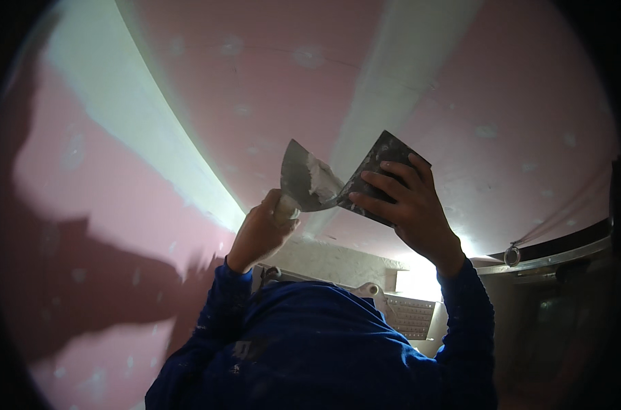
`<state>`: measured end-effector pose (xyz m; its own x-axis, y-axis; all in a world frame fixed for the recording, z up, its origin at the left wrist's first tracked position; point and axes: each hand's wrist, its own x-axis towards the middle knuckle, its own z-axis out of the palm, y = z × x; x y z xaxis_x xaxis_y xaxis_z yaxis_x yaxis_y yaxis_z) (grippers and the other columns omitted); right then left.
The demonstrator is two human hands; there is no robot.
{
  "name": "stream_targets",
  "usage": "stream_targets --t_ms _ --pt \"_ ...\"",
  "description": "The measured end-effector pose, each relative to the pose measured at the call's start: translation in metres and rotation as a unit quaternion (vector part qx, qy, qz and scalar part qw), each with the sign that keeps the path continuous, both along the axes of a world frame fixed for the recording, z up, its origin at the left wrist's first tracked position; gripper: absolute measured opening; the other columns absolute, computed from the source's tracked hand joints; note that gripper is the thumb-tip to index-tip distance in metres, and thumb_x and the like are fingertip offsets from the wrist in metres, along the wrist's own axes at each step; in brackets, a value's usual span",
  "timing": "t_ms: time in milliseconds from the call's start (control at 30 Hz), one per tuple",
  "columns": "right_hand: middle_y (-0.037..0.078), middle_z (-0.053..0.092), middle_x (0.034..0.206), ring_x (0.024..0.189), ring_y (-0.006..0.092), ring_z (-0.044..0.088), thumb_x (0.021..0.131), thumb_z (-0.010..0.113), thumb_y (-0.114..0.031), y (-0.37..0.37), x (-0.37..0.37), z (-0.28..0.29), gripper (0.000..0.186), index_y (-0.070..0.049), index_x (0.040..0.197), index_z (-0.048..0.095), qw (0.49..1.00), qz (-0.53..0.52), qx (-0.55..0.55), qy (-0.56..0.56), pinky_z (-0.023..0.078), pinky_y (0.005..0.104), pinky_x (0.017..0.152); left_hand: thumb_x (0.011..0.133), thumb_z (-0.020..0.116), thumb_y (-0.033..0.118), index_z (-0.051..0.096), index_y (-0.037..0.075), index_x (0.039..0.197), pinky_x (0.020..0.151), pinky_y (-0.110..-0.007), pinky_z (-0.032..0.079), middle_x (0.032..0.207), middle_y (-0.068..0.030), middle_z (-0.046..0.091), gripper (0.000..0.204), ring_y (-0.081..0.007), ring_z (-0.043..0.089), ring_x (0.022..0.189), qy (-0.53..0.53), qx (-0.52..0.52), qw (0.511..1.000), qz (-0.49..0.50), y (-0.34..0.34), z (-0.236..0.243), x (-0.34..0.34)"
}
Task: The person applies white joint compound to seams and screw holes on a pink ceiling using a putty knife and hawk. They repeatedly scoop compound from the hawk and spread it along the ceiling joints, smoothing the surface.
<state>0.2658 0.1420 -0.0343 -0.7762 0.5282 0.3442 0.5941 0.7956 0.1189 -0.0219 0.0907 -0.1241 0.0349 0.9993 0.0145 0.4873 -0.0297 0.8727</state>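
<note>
My left hand (261, 229) is closed round the pale handle of a wide putty knife (297, 174), whose blade points up. A lump of whitish filler (322, 181) lies on that blade, toward its right side. My right hand (416, 212) grips a dark, flat, roughly rectangular scraper blade (380, 156), with the fingers spread across its face and the thumb hidden. The dark blade is smeared with pale spots. Its lower left corner meets the edge of the putty knife beside the filler.
Pink boarding (269, 82) spreads overhead and down the left, with whitish filled bands (385, 75) and small patches. A bright light (420, 283) glows behind my right arm. Near it are a perforated panel (411, 314) and a hanging ring (512, 255). Shadows darken the left wall.
</note>
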Motion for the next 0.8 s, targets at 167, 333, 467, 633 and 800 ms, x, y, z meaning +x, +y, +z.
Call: stream_targets --t_ms 167,333,467,633,800 --pt "-0.002 0.063 0.128 0.126 0.0245 0.052 0.080 0.071 0.002 0.011 -0.007 -0.010 0.056 -0.032 0.125 0.069 0.998 0.036 -0.023 -0.041 0.031 0.0532 0.117 0.086 0.077 0.012 0.052 0.002 0.125 0.079 -0.040 0.053 0.100 -0.0191 0.069 0.047 -0.0316 0.070 0.090 -0.079 0.063 0.995 -0.015 -0.002 -0.010 0.004" --pt "0.003 0.067 0.107 0.117 0.0254 0.056 0.083 0.060 -0.003 0.030 0.003 -0.023 0.031 -0.021 0.102 0.077 0.989 0.070 -0.037 -0.124 0.029 0.0581 0.114 0.090 0.075 0.022 0.049 0.002 0.131 0.084 -0.042 0.053 0.104 -0.0206 0.069 0.053 -0.0311 0.069 0.096 -0.031 0.048 0.998 0.035 0.010 -0.017 -0.001" --pt "0.006 0.070 0.117 0.099 0.0249 0.067 0.079 0.064 0.001 0.075 0.034 -0.055 0.037 -0.017 0.109 0.076 0.958 0.119 -0.257 0.051 0.050 0.0461 0.092 0.090 0.077 0.024 0.048 0.003 0.130 0.082 -0.042 0.055 0.102 -0.0196 0.069 0.054 -0.0314 0.070 0.092 0.015 0.070 0.991 0.115 0.035 0.009 -0.058" --pt "0.007 0.071 0.110 0.104 0.0186 0.065 0.089 0.061 0.004 0.106 0.070 -0.139 0.032 -0.001 0.120 0.066 0.695 -0.040 -0.594 0.403 0.050 0.0348 0.095 0.086 0.081 0.024 0.050 0.003 0.113 0.072 -0.040 0.055 0.089 -0.0146 0.066 0.046 -0.0234 0.066 0.079 0.057 0.128 0.985 0.105 0.042 0.089 -0.118" --pt "0.014 0.070 0.119 0.110 0.0260 0.067 0.086 0.065 -0.001 0.110 0.059 -0.267 0.043 0.001 0.129 0.060 0.491 0.000 -0.690 0.532 0.053 0.0412 0.101 0.081 0.082 0.018 0.058 0.002 0.112 0.071 -0.034 0.056 0.087 -0.0143 0.070 0.042 -0.0206 0.070 0.076 0.243 0.262 0.929 0.101 0.027 0.118 -0.172"
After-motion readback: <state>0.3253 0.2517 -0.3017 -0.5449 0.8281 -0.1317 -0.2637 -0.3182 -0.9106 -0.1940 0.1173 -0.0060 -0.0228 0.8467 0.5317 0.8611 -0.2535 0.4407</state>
